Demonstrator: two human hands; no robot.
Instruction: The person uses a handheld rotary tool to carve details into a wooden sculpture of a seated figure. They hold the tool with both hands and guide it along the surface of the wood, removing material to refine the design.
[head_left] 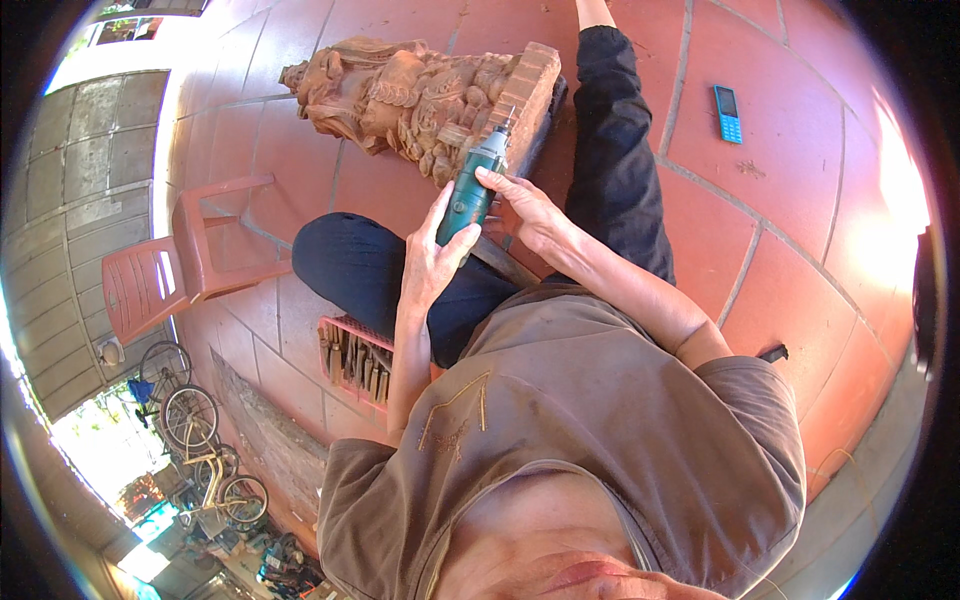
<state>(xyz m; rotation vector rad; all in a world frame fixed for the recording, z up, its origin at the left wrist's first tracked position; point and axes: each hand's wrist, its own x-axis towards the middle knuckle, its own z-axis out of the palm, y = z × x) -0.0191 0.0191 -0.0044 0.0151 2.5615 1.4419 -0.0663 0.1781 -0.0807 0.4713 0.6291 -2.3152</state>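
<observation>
I hold a green die grinder (468,203) between both hands, its silver nose and thin bit pointing up and away from me. My left hand (432,260) closes round the left side and rear of its body. My right hand (527,208) grips the right side, with the thumb near the silver collar. Just beyond lies a carved wooden statue (400,95) on its side, its head to the left and its square base to the right. The bit overlaps the base in view; I cannot tell whether it touches the wood.
Left of my bent knee, a pink basket (324,348) holds several wood-handled tools (356,362). A red plastic chair (222,242) stands at the left. My outstretched leg (618,150) lies right of the statue. A blue phone (727,114) rests on the tiles farther right. Bicycles (190,417) stand at far left.
</observation>
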